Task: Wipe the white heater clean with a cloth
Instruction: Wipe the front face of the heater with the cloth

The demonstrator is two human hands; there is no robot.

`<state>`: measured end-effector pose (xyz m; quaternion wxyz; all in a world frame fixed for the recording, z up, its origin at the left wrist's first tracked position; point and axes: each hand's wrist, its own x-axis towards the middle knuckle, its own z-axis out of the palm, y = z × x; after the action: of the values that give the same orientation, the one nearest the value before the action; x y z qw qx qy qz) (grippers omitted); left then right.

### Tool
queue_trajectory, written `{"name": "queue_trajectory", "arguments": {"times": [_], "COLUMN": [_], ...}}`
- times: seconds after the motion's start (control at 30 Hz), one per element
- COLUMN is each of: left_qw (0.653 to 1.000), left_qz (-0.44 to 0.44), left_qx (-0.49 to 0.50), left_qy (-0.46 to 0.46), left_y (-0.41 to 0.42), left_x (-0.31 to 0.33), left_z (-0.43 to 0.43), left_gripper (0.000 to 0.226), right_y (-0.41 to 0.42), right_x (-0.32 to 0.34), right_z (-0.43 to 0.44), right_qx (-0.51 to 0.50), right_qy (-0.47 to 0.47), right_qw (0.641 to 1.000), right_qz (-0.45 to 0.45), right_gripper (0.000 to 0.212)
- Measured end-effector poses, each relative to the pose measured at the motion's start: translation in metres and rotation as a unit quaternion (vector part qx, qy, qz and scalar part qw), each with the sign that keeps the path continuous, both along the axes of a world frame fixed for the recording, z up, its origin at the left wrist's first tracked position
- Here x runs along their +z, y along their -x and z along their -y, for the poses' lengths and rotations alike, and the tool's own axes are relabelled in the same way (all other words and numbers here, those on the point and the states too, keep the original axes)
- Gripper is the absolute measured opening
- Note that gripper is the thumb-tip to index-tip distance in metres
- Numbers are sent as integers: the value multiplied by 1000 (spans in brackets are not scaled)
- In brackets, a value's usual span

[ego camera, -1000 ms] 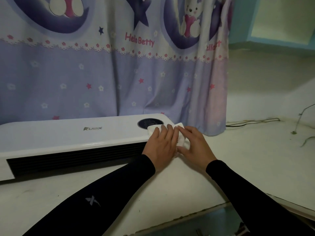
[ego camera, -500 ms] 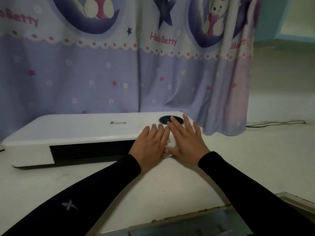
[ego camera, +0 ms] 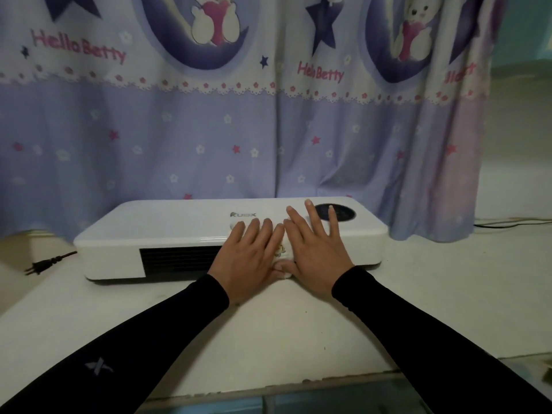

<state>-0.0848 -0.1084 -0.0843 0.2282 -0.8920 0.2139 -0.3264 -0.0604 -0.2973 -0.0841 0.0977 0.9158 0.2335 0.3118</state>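
I am pressing my left hand (ego camera: 249, 252) and right hand (ego camera: 316, 249) flat, side by side, on the white heater (ego camera: 167, 231); the cloth (ego camera: 282, 251) beneath them is mostly hidden.

bare table (ego camera: 448, 300) right of heater (ego camera: 167, 231), curtain (ego camera: 209, 150) close behind it, plug (ego camera: 47, 262) lying at left

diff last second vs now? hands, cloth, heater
Both hands slid left along the heater's top, from its right end toward the middle. The right hand went from curled beside the cloth to flat with fingers spread, near the dark round panel. The left hand stayed flat on the cloth, which is now mostly covered. Nothing was picked up or let go. Whether the heater itself moved is unclear, since the camera shifted.
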Motion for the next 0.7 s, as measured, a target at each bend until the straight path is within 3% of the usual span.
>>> {"name": "queue_trajectory", "arguments": {"times": [0.7], "left_qw": [1000], "left_qz": [-5], "left_qx": [-12], "left_qy": [21], "left_y": [-22], "left_x": [-2], "left_z": [148], "left_gripper": [89], "right_y": [-1], "right_x": [6], "right_z": [131], "right_qx": [-111], "right_qy": [18], "right_qw": [993], "right_qz": [-43], "right_gripper": [93]}}
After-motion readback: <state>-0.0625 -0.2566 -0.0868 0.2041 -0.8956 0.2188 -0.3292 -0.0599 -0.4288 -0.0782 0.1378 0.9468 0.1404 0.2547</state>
